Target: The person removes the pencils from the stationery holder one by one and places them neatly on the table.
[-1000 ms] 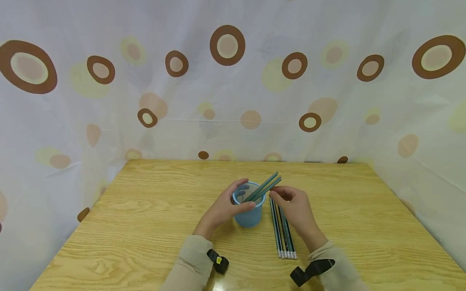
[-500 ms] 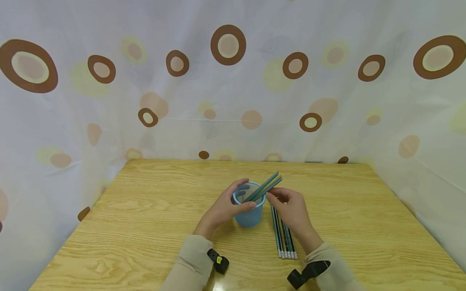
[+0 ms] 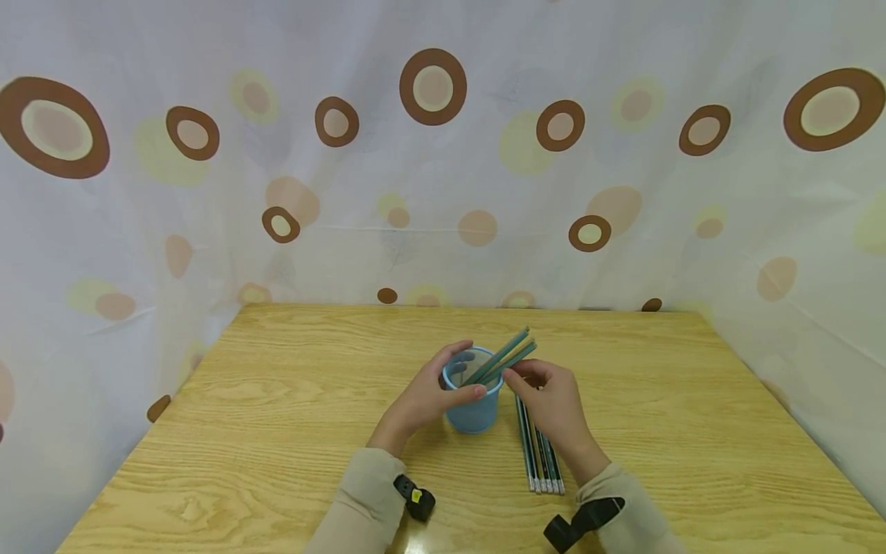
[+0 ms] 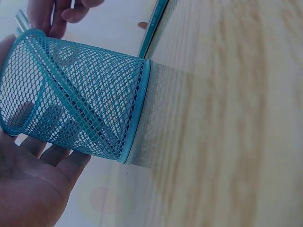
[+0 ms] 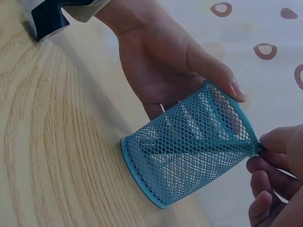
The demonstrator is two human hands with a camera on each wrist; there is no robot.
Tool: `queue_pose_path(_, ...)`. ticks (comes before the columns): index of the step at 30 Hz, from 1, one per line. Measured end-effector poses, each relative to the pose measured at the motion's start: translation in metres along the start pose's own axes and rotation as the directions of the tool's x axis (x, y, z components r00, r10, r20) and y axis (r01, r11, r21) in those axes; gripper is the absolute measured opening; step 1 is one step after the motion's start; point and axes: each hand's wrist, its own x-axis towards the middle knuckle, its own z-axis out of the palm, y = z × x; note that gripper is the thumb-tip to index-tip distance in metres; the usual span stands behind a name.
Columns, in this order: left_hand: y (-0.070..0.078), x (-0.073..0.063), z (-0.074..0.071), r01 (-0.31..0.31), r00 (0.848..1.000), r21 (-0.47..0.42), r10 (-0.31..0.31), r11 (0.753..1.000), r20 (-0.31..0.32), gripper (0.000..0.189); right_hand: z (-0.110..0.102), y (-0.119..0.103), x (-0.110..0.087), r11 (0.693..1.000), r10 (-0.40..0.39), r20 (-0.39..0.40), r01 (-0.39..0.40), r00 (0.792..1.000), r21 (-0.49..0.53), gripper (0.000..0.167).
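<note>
A light-blue wire-mesh pencil cup (image 3: 473,413) stands upright on the table. My left hand (image 3: 424,398) holds it, thumb along the near rim and fingers round the far side. Green pencils (image 3: 497,357) lean to the right inside, their ends poking out over the rim. At that rim my right hand (image 3: 554,396) has thumb and forefinger together, pinching a pencil (image 5: 260,146) where it emerges; the other fingers are curled. In the left wrist view, the leaning pencils (image 4: 71,94) show through the mesh, with the right fingers (image 4: 57,21) at the top.
Several dark green striped pencils (image 3: 538,462) lie side by side right of the cup, eraser ends towards me, partly under the right hand. The wooden table (image 3: 277,408) is backed by a patterned curtain (image 3: 388,177).
My right hand has moved slightly left and towards me, up to the cup's rim. The lower leaning pencils have dipped a little. The left hand and the cup have stayed put.
</note>
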Motion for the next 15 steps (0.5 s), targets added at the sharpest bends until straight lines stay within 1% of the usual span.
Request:
queue_pose_path(9,0.0009,-0.0006,-0.0002,-0.004,1.000,0.004,0.004,1.000,0.001,0.071,-0.0011,0.0003,0.0004,1.000,-0.017,-0.026,0.017,1.000,0.016,0.018)
queue_pose_path(15,0.0022,-0.0010,-0.0003,-0.008,1.000,0.002,0.008,1.000,0.004,0.072,-0.0038,-0.0023,0.0002,0.999,-0.037,-0.045,0.039,0.998,0.030,0.017)
